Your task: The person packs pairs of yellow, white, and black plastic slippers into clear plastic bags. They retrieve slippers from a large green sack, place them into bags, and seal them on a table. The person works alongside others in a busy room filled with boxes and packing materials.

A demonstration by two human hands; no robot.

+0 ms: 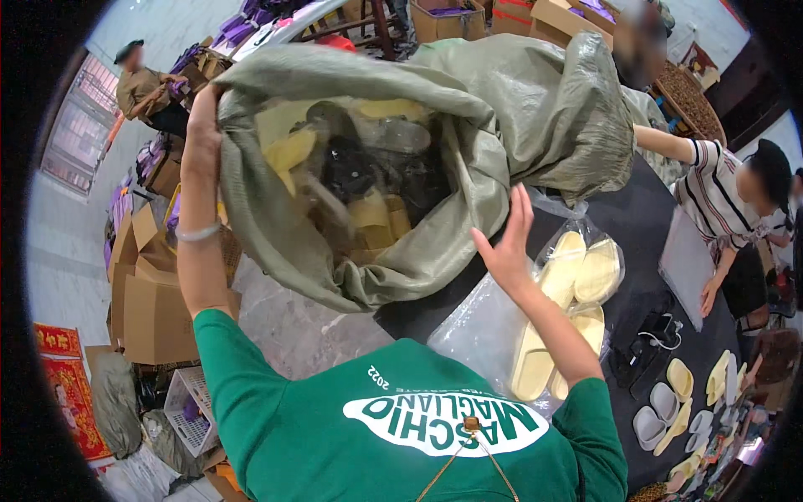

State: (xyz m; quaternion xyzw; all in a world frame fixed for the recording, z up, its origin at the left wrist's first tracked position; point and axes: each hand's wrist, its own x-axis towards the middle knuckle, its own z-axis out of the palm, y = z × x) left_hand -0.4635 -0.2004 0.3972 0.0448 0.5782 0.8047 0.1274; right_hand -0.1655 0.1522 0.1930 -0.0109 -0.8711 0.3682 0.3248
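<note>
A large grey-green woven sack (360,284) gapes in front of me with its rim rolled outward. Yellow, black and grey slippers (368,222) lie jumbled inside, some blurred and some seemingly under clear plastic. At the sack's upper left rim, my left hand (205,113) grips the edge, its fingertips partly hidden by the fold. My right hand (510,247) is open with fingers spread beside the right rim; whether its fingertips touch the sack I cannot tell. Just beyond that hand, cream-yellow slippers (567,268) in clear plastic bags rest on the dark table (644,217).
Another grey-green sack (577,117) stands behind. At right, a person in a striped shirt (711,184) reaches over the table, near loose grey and yellow slippers (665,406). Cardboard boxes (155,314) and a white crate (188,410) stand left; another person (150,88) stands far left.
</note>
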